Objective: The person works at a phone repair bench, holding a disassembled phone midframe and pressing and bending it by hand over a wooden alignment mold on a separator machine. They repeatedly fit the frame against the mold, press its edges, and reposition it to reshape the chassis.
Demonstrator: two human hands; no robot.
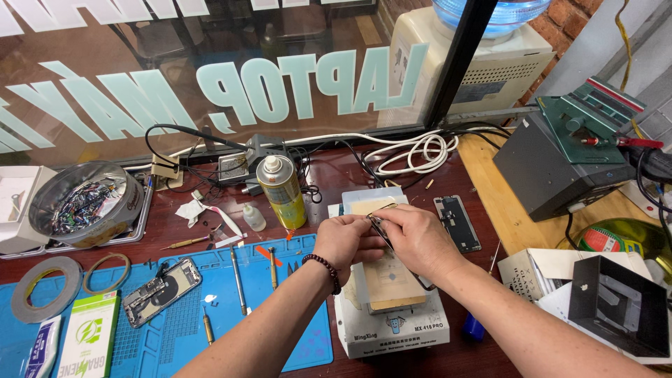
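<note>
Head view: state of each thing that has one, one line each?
Left hand: closed on a thin strip over the heating plate.
Right hand: pinching the same thin strip.
Heating plate: flat; display unreadable.
Phone: back off, insides exposed, on blue mat.
Spray can: upright, uncapped.
Round tin: open, full of small parts.

The two hands hide most of the thin dark part (pixel 381 227) pinched between them; only a short edge shows, so its kind cannot be told. The right hand (pixel 420 241) covers the middle of the white heating plate (pixel 392 329). The contents of the round tin (pixel 84 203) at far left are too small to tell. The roll of tape (pixel 42 288), white tube (pixel 43 350) and water bottle (pixel 490 14) are cut off by the edges.
</note>
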